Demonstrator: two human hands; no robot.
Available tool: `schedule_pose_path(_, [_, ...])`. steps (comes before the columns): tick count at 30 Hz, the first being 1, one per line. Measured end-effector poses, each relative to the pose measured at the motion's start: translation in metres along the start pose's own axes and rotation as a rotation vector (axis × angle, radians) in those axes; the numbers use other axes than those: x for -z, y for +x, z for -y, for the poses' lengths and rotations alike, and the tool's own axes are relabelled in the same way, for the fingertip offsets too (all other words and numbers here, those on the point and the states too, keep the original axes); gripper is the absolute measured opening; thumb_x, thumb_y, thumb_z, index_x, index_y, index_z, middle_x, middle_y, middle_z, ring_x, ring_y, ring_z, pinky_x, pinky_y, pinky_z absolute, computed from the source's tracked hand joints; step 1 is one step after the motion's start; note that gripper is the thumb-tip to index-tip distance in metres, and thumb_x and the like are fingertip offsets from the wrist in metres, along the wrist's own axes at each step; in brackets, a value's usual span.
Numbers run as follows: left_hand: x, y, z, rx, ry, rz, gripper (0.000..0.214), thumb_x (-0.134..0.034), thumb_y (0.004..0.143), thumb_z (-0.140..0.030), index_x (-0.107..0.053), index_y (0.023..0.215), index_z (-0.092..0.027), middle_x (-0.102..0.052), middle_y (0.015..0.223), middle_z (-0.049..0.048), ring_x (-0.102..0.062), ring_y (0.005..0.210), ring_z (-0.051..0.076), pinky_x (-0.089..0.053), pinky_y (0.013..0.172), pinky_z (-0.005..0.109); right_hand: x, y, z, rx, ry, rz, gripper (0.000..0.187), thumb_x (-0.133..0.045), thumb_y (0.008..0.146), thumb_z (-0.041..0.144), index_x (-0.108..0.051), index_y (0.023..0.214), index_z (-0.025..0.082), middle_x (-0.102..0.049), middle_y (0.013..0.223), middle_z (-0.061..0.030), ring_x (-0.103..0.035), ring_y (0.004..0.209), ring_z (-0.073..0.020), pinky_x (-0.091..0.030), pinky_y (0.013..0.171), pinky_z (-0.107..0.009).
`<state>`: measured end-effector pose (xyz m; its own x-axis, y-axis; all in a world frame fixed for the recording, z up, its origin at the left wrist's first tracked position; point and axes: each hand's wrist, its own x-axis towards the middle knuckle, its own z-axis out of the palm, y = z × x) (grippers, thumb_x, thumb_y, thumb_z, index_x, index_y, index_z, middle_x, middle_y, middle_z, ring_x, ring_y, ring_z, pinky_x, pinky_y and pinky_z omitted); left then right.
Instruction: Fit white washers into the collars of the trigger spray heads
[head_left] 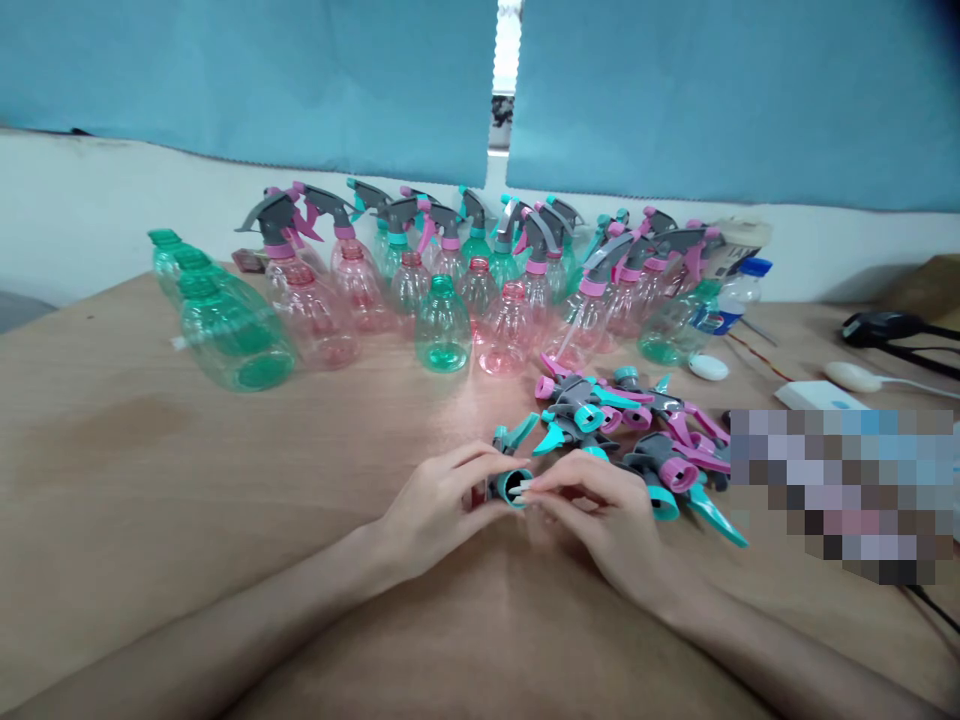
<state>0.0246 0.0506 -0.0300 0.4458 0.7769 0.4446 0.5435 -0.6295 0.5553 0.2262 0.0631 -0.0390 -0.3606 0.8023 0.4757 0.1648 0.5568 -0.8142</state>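
My left hand is closed around a grey spray head with a teal collar, its teal trigger pointing away from me. My right hand pinches at the collar's open end from the right; something thin and pale sits at the fingertips, too small to name. Both hands rest low over the wooden table. Just behind my right hand lies a pile of loose spray heads, grey with pink or teal parts.
Several pink and green plastic bottles stand across the back, many capped with spray heads. Green bottles without heads lie at the left. A water bottle, white oval items and cables sit at the right.
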Motion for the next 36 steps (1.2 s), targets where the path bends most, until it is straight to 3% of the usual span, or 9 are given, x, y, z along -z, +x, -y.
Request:
schedule_pose_path(8, [-0.002,-0.001,0.001,-0.032,0.004,0.002,0.031,-0.063,0.086,-0.026,-0.059,0.116,-0.019,-0.063,0.092,0.0017,-0.052,0.059,0.008,-0.048,0.058,0.02,-0.001,0.005,0.003,0.237,-0.208,-0.019,0.013,-0.059,0.087,0.014,-0.07,0.088,0.019,-0.058,0.084,-0.0041,-0.059,0.075,-0.0125,-0.052,0.059,-0.022])
schedule_pose_path(13, [-0.002,-0.001,0.002,-0.004,0.008,0.019,0.03,-0.065,0.084,-0.027,-0.06,0.113,-0.02,-0.062,0.091,0.0007,-0.051,0.058,0.007,-0.047,0.058,0.02,0.002,0.007,0.004,0.217,-0.252,-0.026,0.015,-0.06,0.087,0.016,-0.068,0.099,0.02,-0.056,0.092,-0.0061,-0.061,0.082,-0.0154,-0.055,0.065,-0.027])
schedule_pose_path(19, [0.0,0.0,-0.001,0.005,0.002,0.014,0.032,-0.065,0.084,-0.028,-0.06,0.115,-0.02,-0.061,0.088,0.0004,-0.051,0.058,0.007,-0.047,0.056,0.019,0.009,0.013,0.002,0.24,-0.257,-0.06,0.01,-0.062,0.085,0.013,-0.062,0.094,0.018,-0.057,0.084,-0.0029,-0.056,0.064,-0.0109,-0.05,0.056,-0.025])
schedule_pose_path(26, [0.0,0.0,0.0,-0.002,0.014,-0.009,0.028,-0.059,0.089,-0.03,-0.06,0.114,-0.019,-0.062,0.091,0.0023,-0.051,0.057,0.007,-0.049,0.056,0.02,0.005,0.007,0.006,0.344,-0.253,0.057,0.009,-0.06,0.084,0.013,-0.061,0.091,0.018,-0.054,0.074,-0.0013,-0.054,0.067,-0.0133,-0.047,0.057,-0.025])
schedule_pose_path(36, [-0.001,0.0,0.001,0.009,0.013,-0.015,0.033,-0.066,0.084,-0.029,-0.06,0.114,-0.019,-0.063,0.094,0.0028,-0.057,0.063,0.009,-0.051,0.061,0.021,0.006,0.01,0.003,0.233,-0.288,0.082,0.01,-0.054,0.087,0.016,-0.063,0.088,0.02,-0.059,0.075,-0.0013,-0.054,0.062,-0.0124,-0.046,0.054,-0.024])
